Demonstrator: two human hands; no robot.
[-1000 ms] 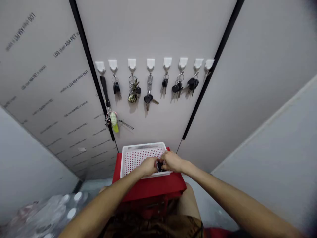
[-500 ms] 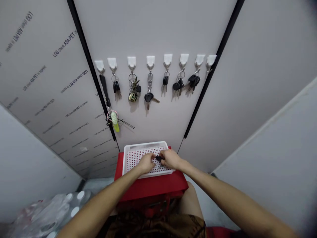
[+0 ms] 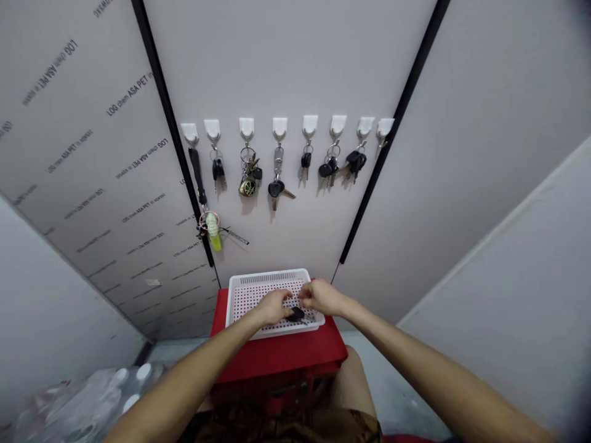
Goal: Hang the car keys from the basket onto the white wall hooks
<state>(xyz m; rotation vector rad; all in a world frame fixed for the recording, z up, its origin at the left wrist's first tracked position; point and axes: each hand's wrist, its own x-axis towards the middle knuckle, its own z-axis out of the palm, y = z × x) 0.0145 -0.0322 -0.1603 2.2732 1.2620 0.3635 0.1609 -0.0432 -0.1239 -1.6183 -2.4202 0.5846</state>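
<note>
My two hands meet over a white perforated tray that stands on a red stool. A black key lies at the tray's near right, between my hands. My left hand is curled with its fingertips on that key. My right hand hovers just above and to the right of it, fingers pinched together; what they pinch is too small to make out. The rest of the tray's floor shows bare.
A row of white hooks on the grey wall carries several key bunches; the rightmost hook is bare. A long strap with a green charm hangs at the left. Plastic bottles lie on the floor at lower left.
Both hands stayed over the tray. The black key, earlier hidden between my fingers, now shows lower on the tray floor, and my right hand has lifted slightly off it.
</note>
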